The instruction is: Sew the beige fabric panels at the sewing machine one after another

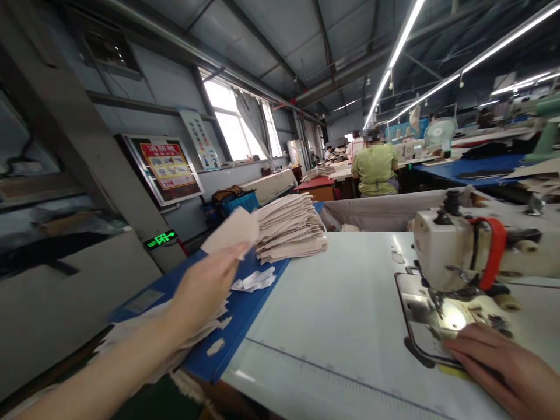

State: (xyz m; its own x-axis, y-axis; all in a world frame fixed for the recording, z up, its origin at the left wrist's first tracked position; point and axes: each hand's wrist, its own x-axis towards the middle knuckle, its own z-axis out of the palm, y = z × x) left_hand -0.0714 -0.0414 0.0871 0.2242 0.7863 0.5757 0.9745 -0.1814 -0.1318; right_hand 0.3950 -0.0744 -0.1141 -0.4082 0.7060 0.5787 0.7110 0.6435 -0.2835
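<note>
From where I stand, the left hand (210, 277) has its fingers pinched on a beige cloth piece (231, 230), held up over the blue board (242, 309), just beside the stack of cloth (289, 227). The right hand (494, 361) rests low by the needle area of the sewing machine (459, 251), fingers close together; I cannot tell whether they grip anything.

Those fingers could get pricked, I'd judge, if the machine ran with them so near. The stack's uneven layers might slide if the left hand knocked them, and a loose pinch could drop the piece onto the white scrap (255, 280).

On the wall, a red poster (168, 166) shows large Chinese characters and "119"; the green exit sign (160, 239) carries an arrow. I can read no brand on the machine.
</note>
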